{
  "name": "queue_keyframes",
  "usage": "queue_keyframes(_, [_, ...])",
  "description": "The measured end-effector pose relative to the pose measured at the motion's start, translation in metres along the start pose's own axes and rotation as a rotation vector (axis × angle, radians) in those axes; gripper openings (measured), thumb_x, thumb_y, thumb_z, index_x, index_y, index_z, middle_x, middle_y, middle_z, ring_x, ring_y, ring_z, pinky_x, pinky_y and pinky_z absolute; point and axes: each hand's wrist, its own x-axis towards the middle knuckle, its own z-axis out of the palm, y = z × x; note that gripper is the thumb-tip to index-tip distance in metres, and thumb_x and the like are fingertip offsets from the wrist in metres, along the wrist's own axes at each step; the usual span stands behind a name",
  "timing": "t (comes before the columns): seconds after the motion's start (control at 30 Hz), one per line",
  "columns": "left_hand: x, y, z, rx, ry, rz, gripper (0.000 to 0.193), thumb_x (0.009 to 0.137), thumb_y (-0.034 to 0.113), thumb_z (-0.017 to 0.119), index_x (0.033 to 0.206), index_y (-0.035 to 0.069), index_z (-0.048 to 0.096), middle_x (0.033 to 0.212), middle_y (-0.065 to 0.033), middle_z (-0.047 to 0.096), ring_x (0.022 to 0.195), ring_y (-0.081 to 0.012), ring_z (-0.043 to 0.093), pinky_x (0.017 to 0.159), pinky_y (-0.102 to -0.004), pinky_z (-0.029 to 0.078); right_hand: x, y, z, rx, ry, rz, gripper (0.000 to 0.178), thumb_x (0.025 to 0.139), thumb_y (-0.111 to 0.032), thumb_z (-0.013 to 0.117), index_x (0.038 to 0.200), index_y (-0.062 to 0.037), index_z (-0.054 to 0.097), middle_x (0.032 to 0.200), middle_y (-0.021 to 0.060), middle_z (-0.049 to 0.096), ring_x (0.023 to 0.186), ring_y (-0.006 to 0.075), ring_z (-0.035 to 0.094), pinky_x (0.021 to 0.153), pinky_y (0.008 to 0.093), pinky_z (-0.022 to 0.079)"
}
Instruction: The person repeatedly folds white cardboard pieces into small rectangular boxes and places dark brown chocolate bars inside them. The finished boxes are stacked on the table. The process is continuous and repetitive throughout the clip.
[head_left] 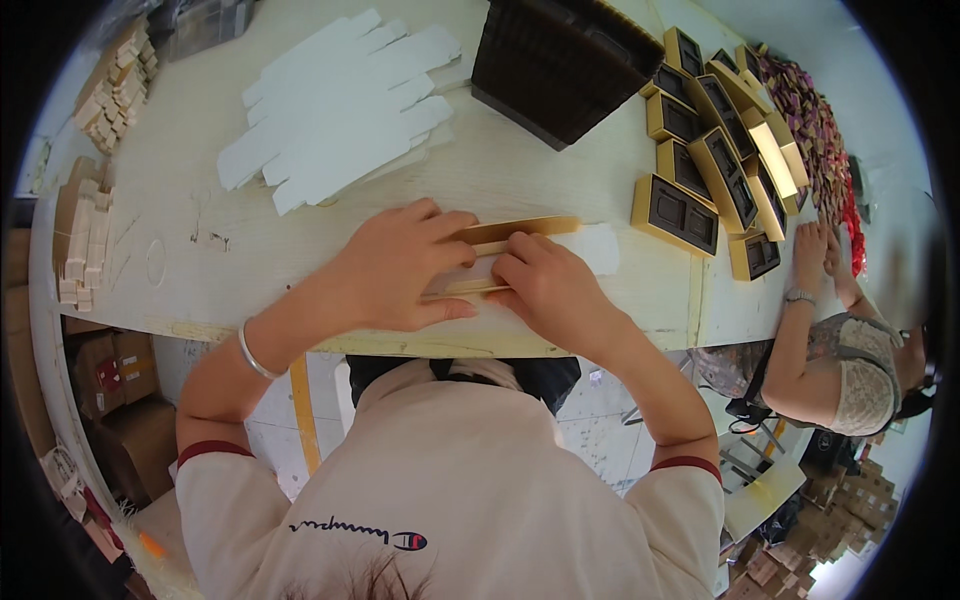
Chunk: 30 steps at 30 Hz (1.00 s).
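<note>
Close to the table's front edge, a partly folded cardboard box (540, 226) lies between my hands, its gold side panels raised and its inside pale. My left hand (405, 265) grips the left end, fingers curled over the far wall and thumb along the near wall. Bent fingers of my right hand (550, 290) press into the box's middle and pinch the near wall. A white end flap (600, 248) lies flat past the right hand. Much of the box's inside is hidden by my fingers.
White unfolded box blanks (330, 110) are piled at the far left. A stack of black plastic trays (560, 75) stands beyond my hands. Several gold boxes with black inserts (682, 215) are heaped at right, near a co-worker (840, 370) and many small wrapped pieces (810, 140).
</note>
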Motion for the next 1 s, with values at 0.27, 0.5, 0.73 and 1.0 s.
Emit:
queue_keyframes(0.27, [-0.004, 0.018, 0.024, 0.055, 0.129, -0.126, 0.03, 0.073, 0.023, 0.076, 0.092, 0.005, 0.062, 0.115, -0.0087, 0.054, 0.092, -0.0268, 0.053, 0.077, -0.0373, 0.048, -0.027, 0.019, -0.023, -0.023, 0.147, 0.001, 0.016, 0.076, -0.014, 0.071, 0.086, -0.007, 0.06, 0.081, 0.0077, 0.053, 0.08, 0.0254, 0.054, 0.074, 0.0363, 0.04])
queue_keyframes(0.5, [0.009, 0.031, 0.034, 0.038, 0.137, -0.153, 0.031, 0.074, 0.025, 0.076, 0.092, 0.004, 0.062, 0.106, -0.0067, 0.053, 0.088, -0.0254, 0.052, 0.072, -0.0343, 0.048, -0.02, 0.013, 0.007, -0.134, 0.185, -0.014, 0.011, 0.079, -0.016, 0.067, 0.076, -0.0097, 0.058, 0.076, 0.0026, 0.051, 0.079, 0.0208, 0.053, 0.073, 0.0339, 0.037])
queue_keyframes(0.73, [-0.002, 0.038, 0.029, 0.067, 0.169, -0.267, 0.037, 0.071, 0.025, 0.078, 0.094, 0.002, 0.062, 0.107, -0.0098, 0.052, 0.087, -0.0258, 0.054, 0.071, -0.0353, 0.05, -0.019, 0.007, -0.003, -0.286, 0.154, -0.141, 0.008, 0.078, -0.012, 0.064, 0.086, -0.0121, 0.062, 0.093, 0.0025, 0.058, 0.098, 0.0205, 0.056, 0.087, 0.0391, 0.04])
queue_keyframes(1.0, [0.004, 0.057, 0.009, -0.068, -0.008, -0.22, 0.064, 0.067, 0.019, 0.08, 0.12, -0.003, 0.052, 0.146, -0.0167, 0.03, 0.099, -0.0297, 0.056, 0.076, -0.0372, 0.053, -0.029, 0.004, 0.008, 0.068, 0.214, -0.241, 0.017, 0.07, -0.008, 0.068, 0.086, -0.0076, 0.061, 0.1, 0.005, 0.058, 0.105, 0.0255, 0.053, 0.09, 0.0434, 0.041])
